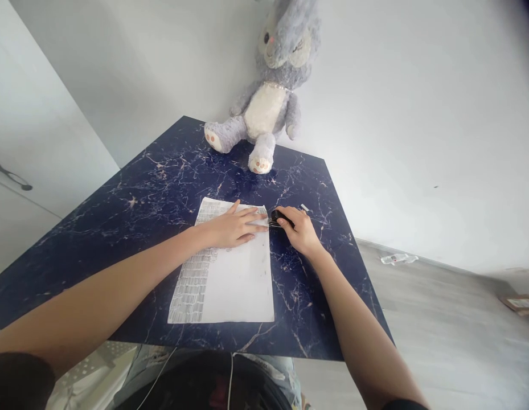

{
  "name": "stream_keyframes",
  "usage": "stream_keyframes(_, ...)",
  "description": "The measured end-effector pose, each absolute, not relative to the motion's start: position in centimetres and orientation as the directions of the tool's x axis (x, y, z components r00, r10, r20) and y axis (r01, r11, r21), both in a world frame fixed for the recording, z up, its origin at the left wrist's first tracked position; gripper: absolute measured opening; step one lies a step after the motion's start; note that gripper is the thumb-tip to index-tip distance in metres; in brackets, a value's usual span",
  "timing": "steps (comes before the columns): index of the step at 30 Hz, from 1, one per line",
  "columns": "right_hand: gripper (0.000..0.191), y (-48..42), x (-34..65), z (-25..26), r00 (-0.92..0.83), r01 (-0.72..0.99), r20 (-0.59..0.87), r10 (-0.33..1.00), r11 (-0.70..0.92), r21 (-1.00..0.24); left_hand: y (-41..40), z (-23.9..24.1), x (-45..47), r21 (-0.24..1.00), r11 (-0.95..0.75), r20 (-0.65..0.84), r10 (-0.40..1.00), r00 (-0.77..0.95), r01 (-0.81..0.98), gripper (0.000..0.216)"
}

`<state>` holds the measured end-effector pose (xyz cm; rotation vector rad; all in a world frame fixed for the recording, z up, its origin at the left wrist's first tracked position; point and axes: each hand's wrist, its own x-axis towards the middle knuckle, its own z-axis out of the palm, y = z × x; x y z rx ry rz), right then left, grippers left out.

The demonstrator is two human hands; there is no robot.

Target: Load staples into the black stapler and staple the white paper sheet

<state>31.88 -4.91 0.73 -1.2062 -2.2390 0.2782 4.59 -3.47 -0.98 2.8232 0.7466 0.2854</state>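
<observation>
A sheet of paper (241,285), printed with dense text along its left side, lies on the dark blue marbled table (140,193). My left hand (234,226) rests flat on the sheet's upper part, fingers spread toward its right edge. Just right of that edge, my right hand (299,229) is wrapped round a black stapler (276,216). The stapler's front end meets the paper's upper right edge; whether the paper sits between its jaws I cannot tell. Beyond my right hand lies a small whitish piece (304,208), perhaps a strip of staples.
A grey plush toy (266,108) sits on the table's far edge against the wall. At left stands a white cabinet with a dark handle (11,175). On the floor to the right are a crumpled clear wrapper (398,259) and a brown box (520,303). White cords hang over my lap.
</observation>
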Motion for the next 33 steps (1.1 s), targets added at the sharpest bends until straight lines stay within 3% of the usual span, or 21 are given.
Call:
stream_keyframes(5, 0.037, -5.3, 30.3, 0.9, -0.328, 0.753, 0.400, 0.856, 0.493, -0.436, -3.7, -1.0, 5.0, 0.259, -0.843, 0.111, 0.511, 0.852, 0.472, 0.047)
stream_keyframes(10, 0.047, -5.5, 28.7, 0.8, -0.218, 0.901, 0.421, 0.880, 0.348, -0.259, -3.5, -1.3, 5.1, 0.267, -0.843, 0.120, 0.509, 0.852, 0.467, 0.047)
stream_keyframes(33, 0.043, -5.8, 27.1, 0.0, -0.249, 0.952, 0.454, 0.856, 0.302, -0.048, -3.2, -2.0, 5.2, 0.268, -0.849, 0.154, 0.503, 0.850, 0.454, 0.046)
